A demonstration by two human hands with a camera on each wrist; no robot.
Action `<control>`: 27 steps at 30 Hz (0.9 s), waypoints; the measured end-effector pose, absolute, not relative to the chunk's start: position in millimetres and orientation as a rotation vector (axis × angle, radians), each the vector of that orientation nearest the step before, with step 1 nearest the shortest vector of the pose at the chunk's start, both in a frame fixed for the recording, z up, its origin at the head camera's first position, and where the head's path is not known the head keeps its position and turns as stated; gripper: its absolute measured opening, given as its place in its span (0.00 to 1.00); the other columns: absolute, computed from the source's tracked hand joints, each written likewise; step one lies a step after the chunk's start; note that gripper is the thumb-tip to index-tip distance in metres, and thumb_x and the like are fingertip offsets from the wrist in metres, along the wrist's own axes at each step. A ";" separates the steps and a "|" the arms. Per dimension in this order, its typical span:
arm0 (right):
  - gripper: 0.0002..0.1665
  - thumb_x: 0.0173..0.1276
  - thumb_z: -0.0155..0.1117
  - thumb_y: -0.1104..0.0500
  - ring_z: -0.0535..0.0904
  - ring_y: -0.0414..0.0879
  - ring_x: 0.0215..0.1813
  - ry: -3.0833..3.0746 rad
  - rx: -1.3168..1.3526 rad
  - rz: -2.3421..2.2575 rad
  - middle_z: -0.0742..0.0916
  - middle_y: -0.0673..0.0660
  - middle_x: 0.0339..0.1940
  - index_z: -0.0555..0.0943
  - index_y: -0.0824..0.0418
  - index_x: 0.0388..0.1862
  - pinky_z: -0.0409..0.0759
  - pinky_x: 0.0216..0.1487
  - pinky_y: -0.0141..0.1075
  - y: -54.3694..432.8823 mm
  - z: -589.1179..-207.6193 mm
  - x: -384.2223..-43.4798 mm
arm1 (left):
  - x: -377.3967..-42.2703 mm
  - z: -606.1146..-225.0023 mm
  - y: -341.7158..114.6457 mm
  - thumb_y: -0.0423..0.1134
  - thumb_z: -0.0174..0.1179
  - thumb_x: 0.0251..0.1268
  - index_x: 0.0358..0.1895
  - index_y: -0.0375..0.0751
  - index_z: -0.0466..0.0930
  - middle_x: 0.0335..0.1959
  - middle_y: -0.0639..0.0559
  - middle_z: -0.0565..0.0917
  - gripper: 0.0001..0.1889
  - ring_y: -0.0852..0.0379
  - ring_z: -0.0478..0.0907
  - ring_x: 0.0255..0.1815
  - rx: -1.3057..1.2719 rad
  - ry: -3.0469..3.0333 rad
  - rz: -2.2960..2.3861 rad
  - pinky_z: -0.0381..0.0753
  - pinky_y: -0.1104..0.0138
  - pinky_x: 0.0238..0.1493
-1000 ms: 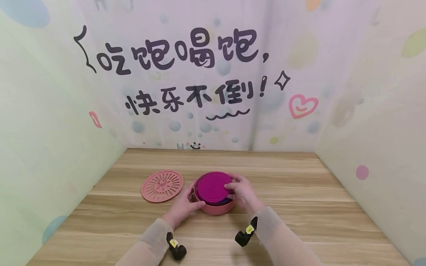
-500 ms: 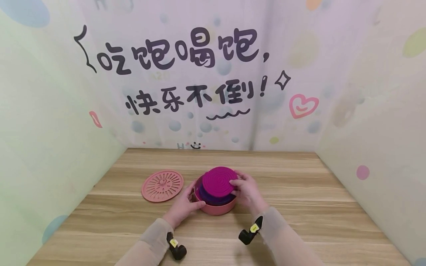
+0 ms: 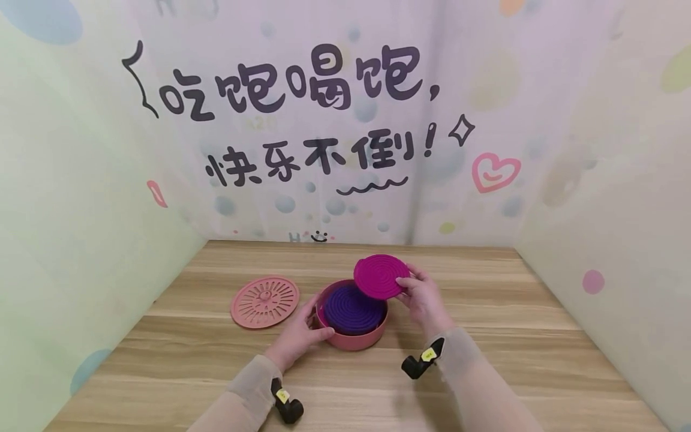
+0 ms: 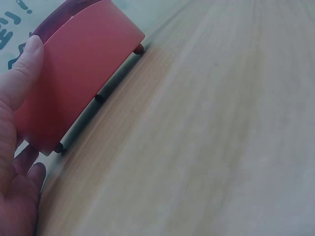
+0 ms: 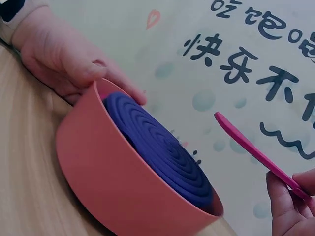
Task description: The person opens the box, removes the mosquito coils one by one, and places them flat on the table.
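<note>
My right hand (image 3: 425, 300) pinches the edge of a magenta round coaster (image 3: 381, 276) with concentric ridges. It holds the coaster above the back right of a round pink holder (image 3: 356, 342). Seen edge-on in the right wrist view, the magenta coaster (image 5: 253, 152) is thin and tilted. A dark purple ridged coaster (image 3: 353, 308) lies inside the holder, with a bit of magenta showing at the inner left. My left hand (image 3: 296, 337) grips the holder's left side, its thumb at the rim. What lies beneath the purple coaster is hidden.
A pink slotted round lid (image 3: 254, 312) with a small central knob lies flat on the wooden table (image 3: 162, 372), left of the holder. Small dark feet show under the holder in the left wrist view. Printed curtain walls enclose the table at the back and sides.
My right hand has lifted the magenta coaster up and to the right, off the stack in the holder, uncovering the purple coaster. My left hand has stayed on the holder.
</note>
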State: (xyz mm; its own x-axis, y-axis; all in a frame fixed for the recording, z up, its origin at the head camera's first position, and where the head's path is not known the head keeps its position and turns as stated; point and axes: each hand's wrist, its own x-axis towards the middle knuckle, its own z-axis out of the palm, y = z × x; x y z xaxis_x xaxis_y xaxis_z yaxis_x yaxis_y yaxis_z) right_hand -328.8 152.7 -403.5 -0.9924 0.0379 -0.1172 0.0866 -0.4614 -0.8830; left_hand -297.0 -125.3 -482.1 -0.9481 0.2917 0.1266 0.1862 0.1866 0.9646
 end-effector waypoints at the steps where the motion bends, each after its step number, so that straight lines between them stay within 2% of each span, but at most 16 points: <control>1: 0.37 0.67 0.50 0.76 0.82 0.39 0.35 1.607 0.198 -2.666 0.78 0.55 0.49 0.55 0.65 0.74 0.83 0.37 0.30 155.4 -403.0 -330.9 | -296.8 -481.9 -125.3 0.46 0.72 0.53 0.76 0.50 0.51 0.74 0.46 0.59 0.49 0.45 0.55 0.74 0.469 2.353 1.891 0.56 0.51 0.71; 10: 0.38 0.67 0.49 0.78 0.82 0.38 0.35 1.554 0.289 -2.747 0.78 0.54 0.47 0.54 0.65 0.74 0.83 0.35 0.29 178.0 -401.1 -352.2 | -296.9 -483.4 -125.8 0.45 0.72 0.53 0.76 0.51 0.53 0.74 0.47 0.59 0.48 0.44 0.54 0.74 0.471 2.354 1.899 0.55 0.49 0.71; 16: 0.40 0.66 0.52 0.77 0.80 0.36 0.27 1.638 0.435 -2.715 0.80 0.55 0.43 0.54 0.64 0.75 0.76 0.22 0.24 186.6 -410.6 -360.7 | -295.4 -483.9 -125.9 0.45 0.72 0.52 0.76 0.47 0.51 0.74 0.44 0.60 0.50 0.44 0.57 0.73 0.472 2.379 1.883 0.57 0.51 0.70; 19: 0.42 0.65 0.52 0.77 0.78 0.36 0.26 1.666 0.474 -2.707 0.77 0.58 0.50 0.51 0.65 0.76 0.74 0.19 0.23 189.9 -420.3 -366.6 | -295.4 -484.6 -126.5 0.46 0.72 0.52 0.77 0.45 0.50 0.74 0.42 0.59 0.51 0.43 0.56 0.73 0.473 2.397 1.869 0.56 0.50 0.71; 24: 0.43 0.66 0.50 0.76 0.78 0.35 0.32 1.649 0.507 -2.707 0.69 0.64 0.65 0.47 0.64 0.77 0.76 0.23 0.23 192.6 -436.2 -377.7 | -294.0 -483.0 -126.8 0.47 0.72 0.53 0.77 0.43 0.49 0.74 0.41 0.58 0.52 0.41 0.55 0.73 0.471 2.389 1.864 0.56 0.49 0.70; 25: 0.43 0.66 0.51 0.76 0.78 0.35 0.33 1.649 0.519 -2.700 0.68 0.64 0.67 0.47 0.63 0.77 0.77 0.25 0.24 192.8 -438.2 -379.3 | -293.9 -482.6 -126.7 0.47 0.72 0.52 0.77 0.43 0.49 0.74 0.41 0.58 0.52 0.42 0.55 0.74 0.468 2.386 1.862 0.56 0.49 0.70; 27: 0.44 0.66 0.50 0.76 0.79 0.40 0.43 1.644 0.541 -2.689 0.65 0.65 0.71 0.46 0.63 0.78 0.80 0.30 0.25 191.6 -439.6 -381.3 | -293.6 -481.1 -126.6 0.47 0.72 0.53 0.77 0.44 0.49 0.74 0.41 0.58 0.51 0.41 0.55 0.73 0.470 2.383 1.863 0.57 0.49 0.70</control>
